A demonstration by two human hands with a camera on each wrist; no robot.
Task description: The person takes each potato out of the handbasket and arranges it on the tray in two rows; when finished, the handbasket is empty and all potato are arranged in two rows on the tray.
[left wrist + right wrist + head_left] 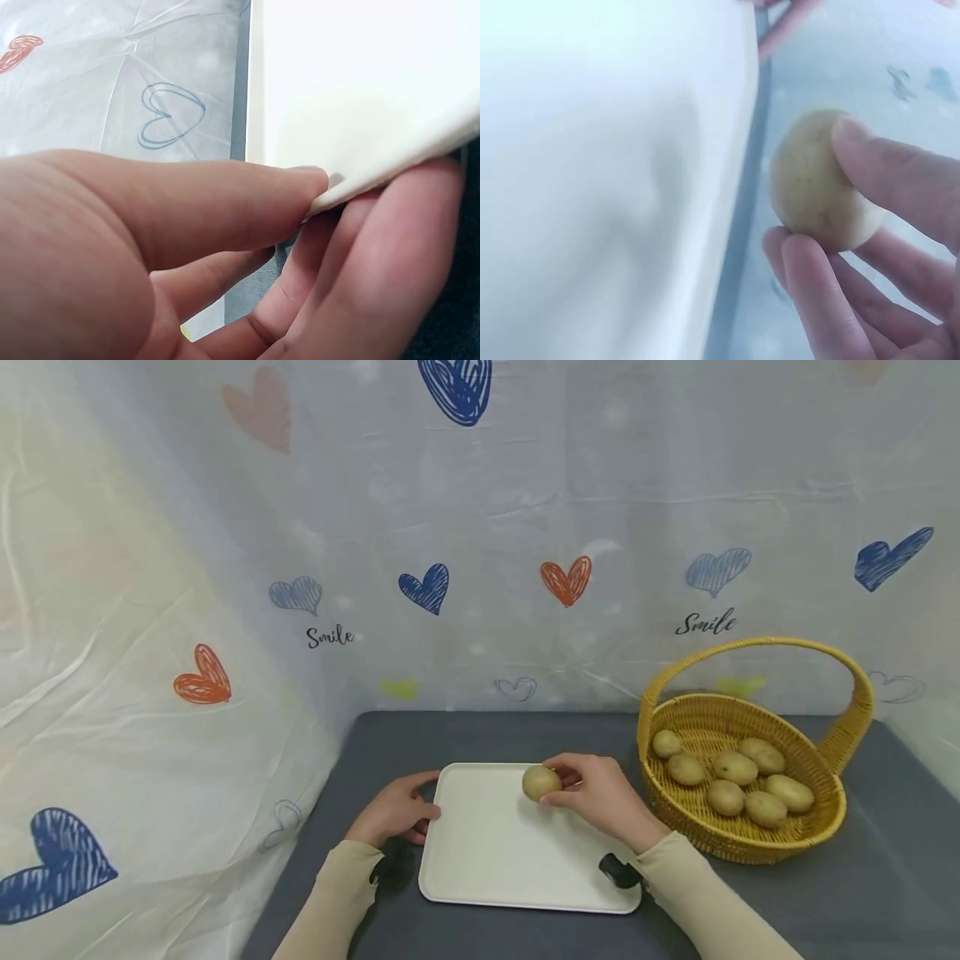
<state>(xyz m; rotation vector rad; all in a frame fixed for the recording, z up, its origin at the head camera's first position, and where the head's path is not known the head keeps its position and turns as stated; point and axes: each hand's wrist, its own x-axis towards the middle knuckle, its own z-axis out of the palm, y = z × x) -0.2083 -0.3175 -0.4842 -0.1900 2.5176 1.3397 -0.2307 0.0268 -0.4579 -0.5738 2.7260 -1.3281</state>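
Observation:
A white rectangular tray lies on the dark table. At its left edge my left hand pinches the rim, thumb on top and fingers underneath, as the left wrist view shows with the thumb over the tray wall. My right hand holds a potato between thumb and fingertips above the far part of the tray. In the right wrist view the potato is round and yellowish-brown, and the tray surface appears beside it.
To the right stands a yellow wicker basket with a tall arched handle; several potatoes lie inside. A dark table carries everything. Behind and to the left hangs a pale cloth printed with hearts.

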